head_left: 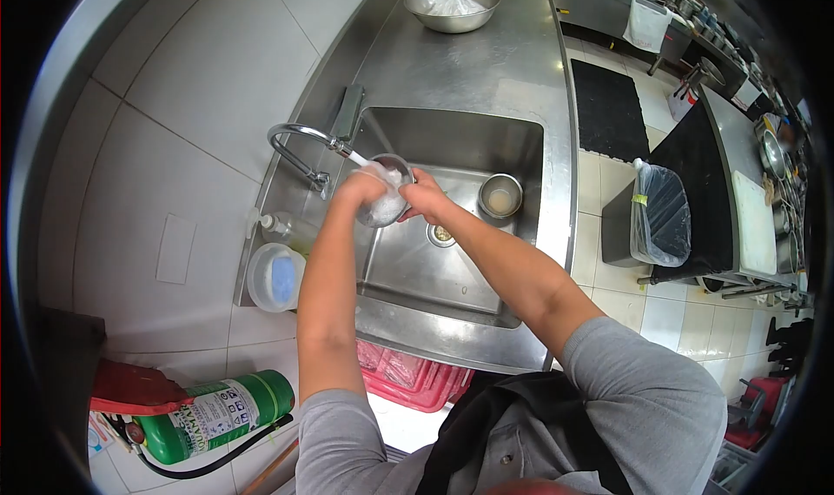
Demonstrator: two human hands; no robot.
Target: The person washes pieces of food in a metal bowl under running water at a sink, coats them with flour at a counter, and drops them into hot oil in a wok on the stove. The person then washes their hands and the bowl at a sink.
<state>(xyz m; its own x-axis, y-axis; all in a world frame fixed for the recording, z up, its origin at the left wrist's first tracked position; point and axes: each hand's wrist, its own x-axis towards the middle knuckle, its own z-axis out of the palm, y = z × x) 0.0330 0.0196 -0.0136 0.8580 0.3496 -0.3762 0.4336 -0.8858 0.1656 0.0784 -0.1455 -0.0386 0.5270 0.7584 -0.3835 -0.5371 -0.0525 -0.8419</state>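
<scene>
At mid-frame, over a rectangular stainless-steel sink point(408, 273) and beneath a curved chrome tap point(304, 129), holds a round grey metal bowl point(398, 166), apparently to catch running water point(356, 158), clamped in the right hand point(424, 196), with the left hand point(367, 187) inside, grip indiscernible.

The held bowl point(399, 166) is metal with a dull shine; the faucet point(300, 128) is mirror-glossy metal. Counter point(460, 69) and sink point(400, 273) look like smooth, satin steel — streaked with soft reflections. The tub point(258, 273) is whitish plastic, the sponge point(282, 278) matt, the shirt point(643, 391) matt cloth — the bin liner point(667, 208) crinkled, glossy plastic.
</scene>
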